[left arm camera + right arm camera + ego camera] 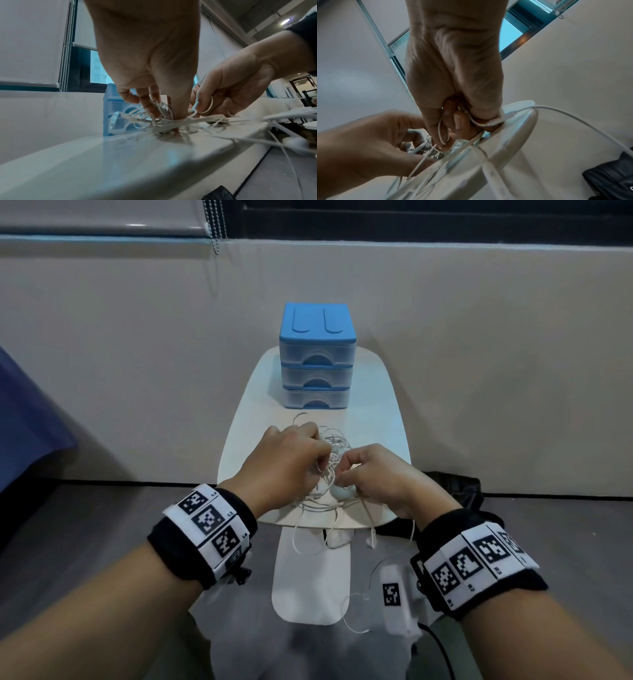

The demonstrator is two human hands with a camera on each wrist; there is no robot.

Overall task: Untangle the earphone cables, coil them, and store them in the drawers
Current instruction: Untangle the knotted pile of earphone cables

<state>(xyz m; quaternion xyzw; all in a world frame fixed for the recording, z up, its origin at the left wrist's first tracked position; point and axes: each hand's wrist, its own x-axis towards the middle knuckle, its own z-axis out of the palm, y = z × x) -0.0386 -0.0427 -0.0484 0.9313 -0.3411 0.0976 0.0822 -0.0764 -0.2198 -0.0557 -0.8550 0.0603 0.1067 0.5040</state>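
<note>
A tangle of white earphone cables [329, 453] lies on the small white table [376, 412], with loose ends hanging over its near edge. My left hand [291, 460] pinches strands of the tangle [164, 119] from the left, its thumb pressed down into the knot. My right hand [373, 470] grips a loop of cable [441, 129] with curled fingers, and a plug end [493, 122] lies under its palm. A blue drawer unit [318, 354] with three shut translucent drawers stands at the table's far end.
A white earbud [370, 539] and thin cables dangle over the table's front edge above its white base [311, 577]. A black bag [459, 484] lies on the floor to the right. A beige wall runs close behind the table.
</note>
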